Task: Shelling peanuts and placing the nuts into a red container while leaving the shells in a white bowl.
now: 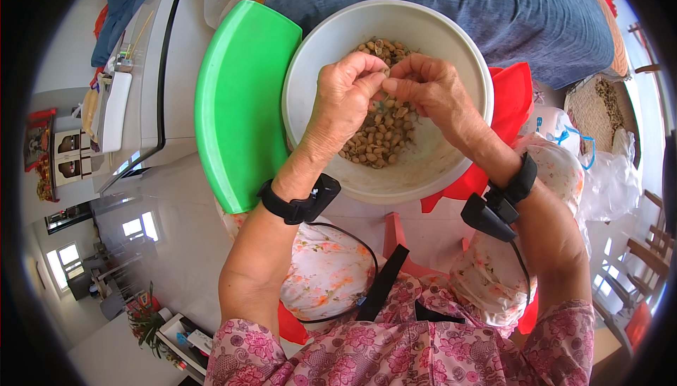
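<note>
My left hand point(351, 89) and my right hand point(426, 87) meet above a round white plastic basin point(312, 89). Thumb and index finger of each hand pinch a small thing between them, mostly covered by the fingertips; it looks like a peanut. Below the hands, unshelled peanuts point(378, 140) lie heaped on the bottom of the basin, and more peanuts show beyond my fingers near its far side. Parts of the heap are hidden by my hands. A black strap with a device sits on each wrist.
A green plastic stool top point(248, 105) adjoins the basin's left side, and red plastic point(510, 100) shows at its right. Behind is a blue fabric-covered seat or bed point(449, 15). Clear plastic bags point(608, 179) and a woven tray point(587, 103) lie right; a white-topped cabinet point(151, 58) stands left.
</note>
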Tool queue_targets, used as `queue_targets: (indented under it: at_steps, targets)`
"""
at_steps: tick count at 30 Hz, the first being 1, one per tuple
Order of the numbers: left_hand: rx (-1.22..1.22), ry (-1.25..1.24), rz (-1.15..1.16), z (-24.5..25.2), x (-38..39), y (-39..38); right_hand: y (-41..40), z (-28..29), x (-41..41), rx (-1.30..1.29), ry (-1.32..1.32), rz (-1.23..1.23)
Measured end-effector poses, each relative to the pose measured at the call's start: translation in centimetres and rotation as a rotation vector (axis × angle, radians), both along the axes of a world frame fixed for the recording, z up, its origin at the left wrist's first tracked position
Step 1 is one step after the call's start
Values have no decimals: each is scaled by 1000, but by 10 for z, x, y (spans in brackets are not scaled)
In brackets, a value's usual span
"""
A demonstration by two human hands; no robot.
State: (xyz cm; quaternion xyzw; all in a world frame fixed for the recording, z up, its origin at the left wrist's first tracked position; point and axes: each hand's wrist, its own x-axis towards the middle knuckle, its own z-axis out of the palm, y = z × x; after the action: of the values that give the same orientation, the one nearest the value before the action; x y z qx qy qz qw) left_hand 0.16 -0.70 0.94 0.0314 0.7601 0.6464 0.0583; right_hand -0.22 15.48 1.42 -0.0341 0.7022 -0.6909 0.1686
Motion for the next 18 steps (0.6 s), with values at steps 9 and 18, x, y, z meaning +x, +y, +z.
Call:
queue_targets:
  at_steps: [9,18]
  targets:
    - [-22,11,37,0,5,3,-2,1,4,-16,5,8]
    - [52,5,129,4,7,7,-2,5,4,-61,-5,-28]
